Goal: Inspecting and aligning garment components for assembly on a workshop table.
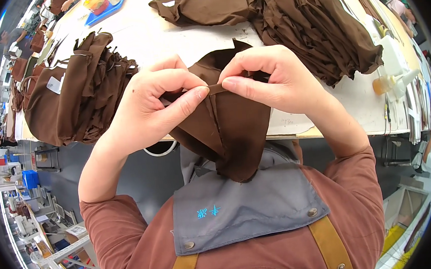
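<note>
A dark brown sewn fabric piece (242, 127) hangs over the table's near edge in front of my chest, a seam running down its middle. My left hand (146, 104) pinches the upper edge of that piece between thumb and forefinger. Just to the right, my right hand (279, 77) holds the same edge in a like pinch. Between the two thumbs a short, narrow strip of the brown edge (215, 89) is stretched level. Both hands are raised above the table's front part. What lies behind the fingers is hidden.
Brown fabric pieces are stacked at the left (73, 107) and the right (313, 32), and another bundle (211, 7) lies at the back. A blue tray (109, 13) is at the far left of the pale table (302, 123). A bottle of amber liquid (387, 84) stands at the right.
</note>
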A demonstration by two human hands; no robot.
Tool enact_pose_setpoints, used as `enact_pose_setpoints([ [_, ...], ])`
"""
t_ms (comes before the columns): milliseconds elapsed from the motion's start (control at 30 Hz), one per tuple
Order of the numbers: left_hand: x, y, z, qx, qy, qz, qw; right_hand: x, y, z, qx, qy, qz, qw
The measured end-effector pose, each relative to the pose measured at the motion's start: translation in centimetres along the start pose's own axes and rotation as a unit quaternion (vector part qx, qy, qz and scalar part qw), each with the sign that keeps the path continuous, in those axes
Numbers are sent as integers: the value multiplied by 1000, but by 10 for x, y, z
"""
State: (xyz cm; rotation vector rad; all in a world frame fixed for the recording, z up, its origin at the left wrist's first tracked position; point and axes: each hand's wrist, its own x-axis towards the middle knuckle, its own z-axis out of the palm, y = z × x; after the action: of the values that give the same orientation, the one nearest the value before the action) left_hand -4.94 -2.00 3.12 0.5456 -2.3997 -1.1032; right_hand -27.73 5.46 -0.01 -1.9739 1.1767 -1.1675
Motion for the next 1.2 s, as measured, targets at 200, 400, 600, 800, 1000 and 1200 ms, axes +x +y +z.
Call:
enact_pose_setpoints([
  [200,1,-3,-1,-12,-22,-3,1000,1,-3,3,96,-32,69,993],
  [400,-1,-9,1,-177,-21,-87,980,-3,0,4,156,-23,76,985],
  [600,-7,-11,5,-144,0,-83,986,-2,1,4,199,-26,129,971],
  [800,-9,-8,10,-114,3,-65,991,-4,4,9,154,-12,76,985],
  [1000,-11,-8,17,-87,15,-30,996,-7,0,7,188,-22,122,974],
  [1200,-9,-12,22,-84,4,-18,996,-7,0,3,152,-55,118,980],
])
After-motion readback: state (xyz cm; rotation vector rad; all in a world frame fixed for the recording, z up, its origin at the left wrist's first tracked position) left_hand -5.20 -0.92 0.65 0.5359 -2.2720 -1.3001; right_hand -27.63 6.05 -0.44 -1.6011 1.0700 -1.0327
